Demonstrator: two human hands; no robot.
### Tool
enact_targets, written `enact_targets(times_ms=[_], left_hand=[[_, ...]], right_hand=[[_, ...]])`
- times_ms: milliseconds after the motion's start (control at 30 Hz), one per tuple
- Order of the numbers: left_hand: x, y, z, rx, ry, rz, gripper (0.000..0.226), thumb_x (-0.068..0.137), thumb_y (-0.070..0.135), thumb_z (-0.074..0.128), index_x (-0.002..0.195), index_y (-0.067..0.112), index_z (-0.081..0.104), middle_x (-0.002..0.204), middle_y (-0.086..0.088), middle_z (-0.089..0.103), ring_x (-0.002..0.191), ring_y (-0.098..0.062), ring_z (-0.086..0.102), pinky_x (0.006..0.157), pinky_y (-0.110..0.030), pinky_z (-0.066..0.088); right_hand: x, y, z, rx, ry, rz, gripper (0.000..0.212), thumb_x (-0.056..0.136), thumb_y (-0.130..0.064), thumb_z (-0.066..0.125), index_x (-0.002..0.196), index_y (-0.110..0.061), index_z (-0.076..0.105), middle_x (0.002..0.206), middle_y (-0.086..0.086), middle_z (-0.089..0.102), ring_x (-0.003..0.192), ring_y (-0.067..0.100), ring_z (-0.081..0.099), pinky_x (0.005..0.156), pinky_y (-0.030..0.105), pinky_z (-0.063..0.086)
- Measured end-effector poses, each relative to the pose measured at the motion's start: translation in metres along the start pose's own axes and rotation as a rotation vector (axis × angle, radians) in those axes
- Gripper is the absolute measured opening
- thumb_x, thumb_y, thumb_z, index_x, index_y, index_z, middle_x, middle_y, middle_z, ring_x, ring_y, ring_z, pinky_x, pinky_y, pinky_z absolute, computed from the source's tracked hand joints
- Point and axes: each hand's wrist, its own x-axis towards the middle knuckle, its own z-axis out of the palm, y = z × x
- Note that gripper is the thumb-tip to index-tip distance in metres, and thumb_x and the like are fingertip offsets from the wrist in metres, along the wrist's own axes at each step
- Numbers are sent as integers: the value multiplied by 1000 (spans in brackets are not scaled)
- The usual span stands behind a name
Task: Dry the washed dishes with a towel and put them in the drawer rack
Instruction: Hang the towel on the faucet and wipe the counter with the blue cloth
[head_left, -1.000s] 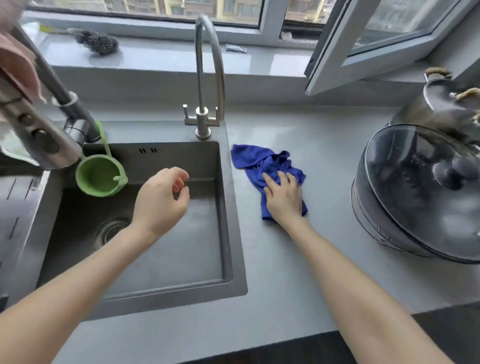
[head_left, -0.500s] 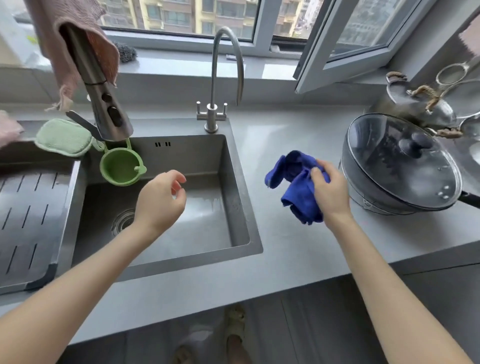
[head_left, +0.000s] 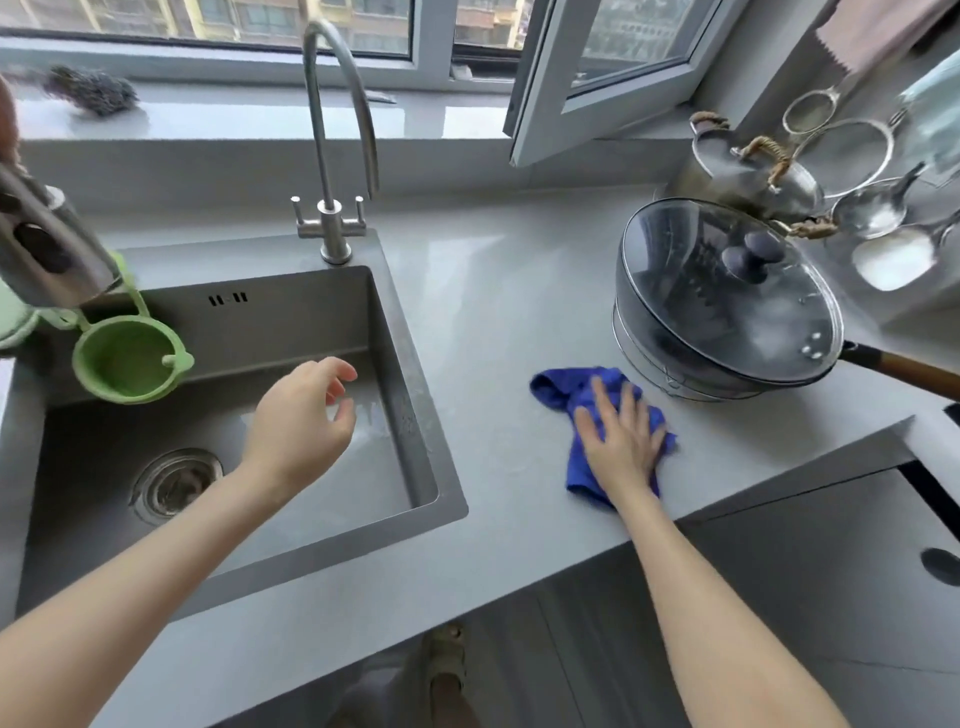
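towel (head_left: 558, 387): blue, crumpled, lying on the bench (head_left: 493, 312) between sink (head_left: 311, 322) and lidded pan (head_left: 727, 291), near the front edge
towel vs grip: directly under right grip (head_left: 621, 436) — palm covers the near half, far lobe pokes out past the fingertips toward the pan
right grip: fingers straight and spread, pressing down, nothing pinched
left grip (head_left: 298, 421): hanging over the sink, fingers loosely curled, holding nothing, well apart from the towel
risk 1: no real hold on the cloth — a lift from this pose would likely leave it behind; fingers need to gather it first
risk 2: a slide toward the front edge could push the towel off the bench onto the floor
risk 3: a rightward sweep could knock the pan, just beside the towel
dishes, drawer rack: not identifiable in view, cannot tell where either sits
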Motion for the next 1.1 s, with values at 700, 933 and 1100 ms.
enact_targets(times_ms=[700, 933, 1100], left_hand=[[40, -12, 6, -36, 32, -152, 21, 83, 6, 56, 103, 9, 61, 90, -6, 62, 79, -22, 56, 71, -29, 41], [83, -38, 9, -40, 80, -253, 21, 83, 7, 59, 104, 11, 62, 90, -3, 63, 77, -20, 57, 70, -30, 44], [116, -49, 11, -45, 154, -320, 21, 83, 6, 59, 103, 12, 62, 88, 0, 61, 77, -18, 56, 70, -29, 43]], right_hand=[[12, 19, 13, 84, 109, -100, 72, 78, -54, 26, 133, -16, 52, 140, 9, 49, 129, 32, 43, 110, 55, 24], [150, -114, 20, 271, -53, -293, 86, 72, -65, 18, 150, -30, 19, 150, -2, 35, 142, 15, 23, 116, 42, 1], [238, -228, 19, 636, -395, -423, 62, 74, -53, 28, 134, -46, 43, 149, -6, 40, 141, 10, 25, 117, 48, -2]])
